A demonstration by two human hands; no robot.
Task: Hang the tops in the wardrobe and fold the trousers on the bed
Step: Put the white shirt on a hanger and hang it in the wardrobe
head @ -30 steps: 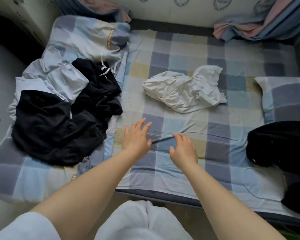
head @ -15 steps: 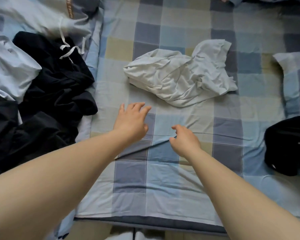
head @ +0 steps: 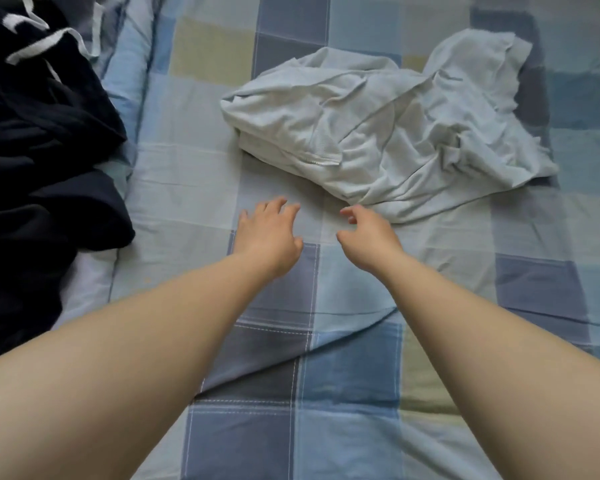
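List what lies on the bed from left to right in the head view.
Dark clothes → left hand → right hand → white garment, all on the checked sheet.

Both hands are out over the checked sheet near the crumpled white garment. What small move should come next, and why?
Probably reach a little further and grip the near edge of the white garment. Both the left hand and right hand are empty with fingers loosely spread, and the right fingers sit just short of its hem, so it looks like the nearest piece to pick up.
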